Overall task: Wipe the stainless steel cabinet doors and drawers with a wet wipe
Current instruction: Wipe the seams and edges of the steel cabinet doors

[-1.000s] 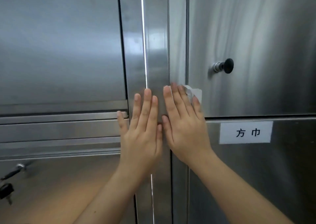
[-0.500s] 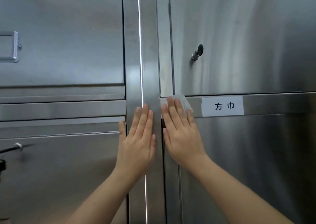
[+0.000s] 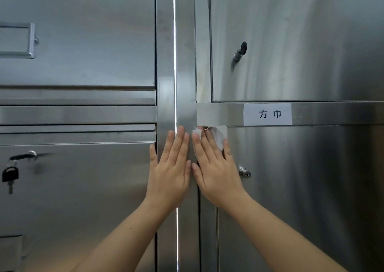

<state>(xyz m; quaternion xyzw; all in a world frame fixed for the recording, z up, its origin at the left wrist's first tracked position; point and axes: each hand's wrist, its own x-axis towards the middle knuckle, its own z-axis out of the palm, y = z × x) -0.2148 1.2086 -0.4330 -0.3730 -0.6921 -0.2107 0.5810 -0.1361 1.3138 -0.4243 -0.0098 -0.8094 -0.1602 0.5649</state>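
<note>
seemingly, right hand (image 3: 216, 174) presses wet wipe (image 3: 218, 135) against cabinet door (image 3: 301, 188).

The shiny steel cabinet (image 3: 83, 64) has a white label (image 3: 267, 114) stuck on its cross bar (image 3: 332, 113), a key (image 3: 241, 50) in the top right door (image 3: 311, 43) and a black padlock (image 3: 10, 174) hanging on the left. The left hand (image 3: 169, 174) lies flat on the tall middle strip (image 3: 185, 64). The right hand (image 3: 216, 174) presses a white wet wipe (image 3: 218, 135) flat on the lower right door (image 3: 301, 188), just under the bar.
</note>
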